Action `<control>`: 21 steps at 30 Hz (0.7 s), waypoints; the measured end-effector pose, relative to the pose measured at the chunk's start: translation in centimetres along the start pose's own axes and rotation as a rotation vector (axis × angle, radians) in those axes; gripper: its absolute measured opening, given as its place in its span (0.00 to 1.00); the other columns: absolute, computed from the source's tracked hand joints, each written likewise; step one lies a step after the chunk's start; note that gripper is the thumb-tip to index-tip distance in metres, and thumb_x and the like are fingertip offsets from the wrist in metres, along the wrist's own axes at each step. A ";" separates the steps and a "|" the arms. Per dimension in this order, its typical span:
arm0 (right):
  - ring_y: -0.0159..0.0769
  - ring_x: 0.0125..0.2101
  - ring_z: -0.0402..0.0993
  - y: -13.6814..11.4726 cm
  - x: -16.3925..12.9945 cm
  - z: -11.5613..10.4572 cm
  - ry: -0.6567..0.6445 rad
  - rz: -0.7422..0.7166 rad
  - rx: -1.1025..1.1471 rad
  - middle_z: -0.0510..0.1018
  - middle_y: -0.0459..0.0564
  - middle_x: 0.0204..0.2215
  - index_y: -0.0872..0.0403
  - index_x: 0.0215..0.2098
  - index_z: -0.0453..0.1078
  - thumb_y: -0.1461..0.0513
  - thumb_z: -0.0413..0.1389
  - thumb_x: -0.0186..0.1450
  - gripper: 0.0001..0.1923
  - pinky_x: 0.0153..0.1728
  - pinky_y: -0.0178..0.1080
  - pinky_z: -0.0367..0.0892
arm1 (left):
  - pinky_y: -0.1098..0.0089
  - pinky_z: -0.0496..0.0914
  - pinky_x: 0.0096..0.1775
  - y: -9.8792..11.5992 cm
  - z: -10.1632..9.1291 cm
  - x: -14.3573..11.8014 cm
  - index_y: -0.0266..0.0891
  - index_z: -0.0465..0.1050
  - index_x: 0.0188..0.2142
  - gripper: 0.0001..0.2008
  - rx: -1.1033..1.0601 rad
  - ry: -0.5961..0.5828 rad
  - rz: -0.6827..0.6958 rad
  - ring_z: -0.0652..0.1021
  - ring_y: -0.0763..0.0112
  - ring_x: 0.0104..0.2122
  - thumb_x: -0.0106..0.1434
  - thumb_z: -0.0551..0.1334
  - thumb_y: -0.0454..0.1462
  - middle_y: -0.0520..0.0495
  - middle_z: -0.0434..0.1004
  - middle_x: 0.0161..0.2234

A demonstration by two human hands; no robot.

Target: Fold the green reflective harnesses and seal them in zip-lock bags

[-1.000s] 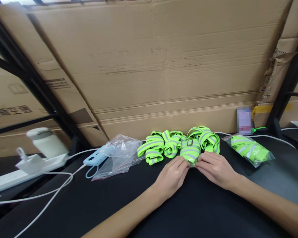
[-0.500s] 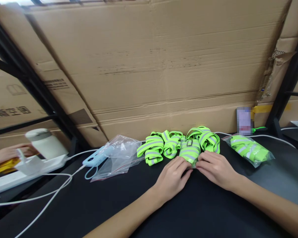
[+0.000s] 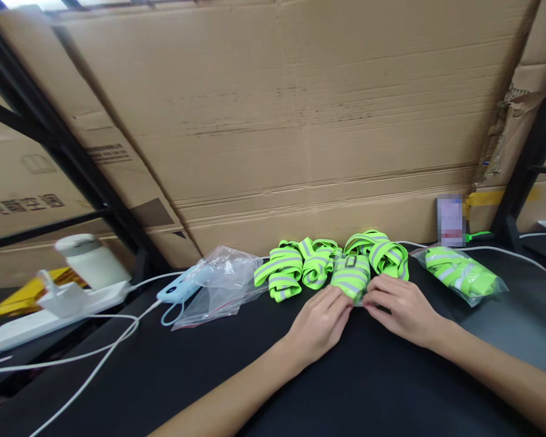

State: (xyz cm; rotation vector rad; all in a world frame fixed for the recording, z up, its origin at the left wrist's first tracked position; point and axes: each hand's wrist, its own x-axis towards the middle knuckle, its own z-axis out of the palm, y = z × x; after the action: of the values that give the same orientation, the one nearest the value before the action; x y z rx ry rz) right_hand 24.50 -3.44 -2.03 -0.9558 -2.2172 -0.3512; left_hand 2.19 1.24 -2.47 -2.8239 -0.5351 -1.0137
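Observation:
A clear plastic bag (image 3: 351, 280) holding a folded neon-green strap with grey reflective stripes and a dark buckle lies in front of me. My left hand (image 3: 321, 321) pinches the bag's near edge at its left corner. At the right corner, my right hand (image 3: 398, 308) pinches the same edge, fingers curled. Loose bundles of the same reflective strap (image 3: 282, 270) sit just left of the bag, and another strap bundle (image 3: 386, 255) sits behind my right hand. To the right lies another bagged strap (image 3: 461, 274).
Clear zip bags (image 3: 227, 285) lie on the left, partly over a light-blue device (image 3: 177, 291) with a white cable. Further left are a power strip (image 3: 104, 297), a white bottle (image 3: 91, 261) and a yellow packet (image 3: 22, 291). Cardboard (image 3: 300, 121) walls the back of the black table (image 3: 391, 388).
Another person's hand at the far left has gone out of view, leaving the yellow packet exposed. My hands stay at the bag's near edge, and the view has shifted slightly.

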 end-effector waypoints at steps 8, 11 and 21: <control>0.37 0.34 0.74 -0.3 0.3 0.3 -0.006 -0.012 0.022 0.77 0.50 0.33 0.54 0.37 0.74 0.65 0.52 0.73 0.09 0.37 0.38 0.70 | 0.65 0.75 0.42 0.2 0.0 0.3 0.37 0.71 0.40 0.08 -0.010 -0.012 0.009 0.77 0.65 0.36 0.72 0.53 0.30 0.44 0.76 0.36; 0.38 0.35 0.75 -0.3 0.3 0.2 -0.006 0.033 0.028 0.77 0.50 0.34 0.53 0.36 0.73 0.64 0.53 0.71 0.08 0.37 0.39 0.70 | 0.65 0.75 0.41 0.2 -0.1 0.2 0.37 0.71 0.39 0.08 -0.005 -0.019 0.003 0.77 0.65 0.36 0.72 0.54 0.30 0.44 0.75 0.35; 0.35 0.33 0.74 0.0 0.0 0.1 -0.042 -0.033 0.027 0.77 0.49 0.33 0.53 0.35 0.75 0.66 0.56 0.70 0.07 0.35 0.37 0.70 | 0.66 0.74 0.37 0.7 0.2 0.5 0.36 0.73 0.37 0.11 0.144 -0.055 0.070 0.76 0.66 0.33 0.73 0.53 0.33 0.45 0.74 0.32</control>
State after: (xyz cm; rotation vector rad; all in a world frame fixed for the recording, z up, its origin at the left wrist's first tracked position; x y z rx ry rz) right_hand 24.46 -3.36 -2.11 -0.9208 -2.2720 -0.3183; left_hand 2.95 0.76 -2.24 -2.7292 -0.4903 -0.8515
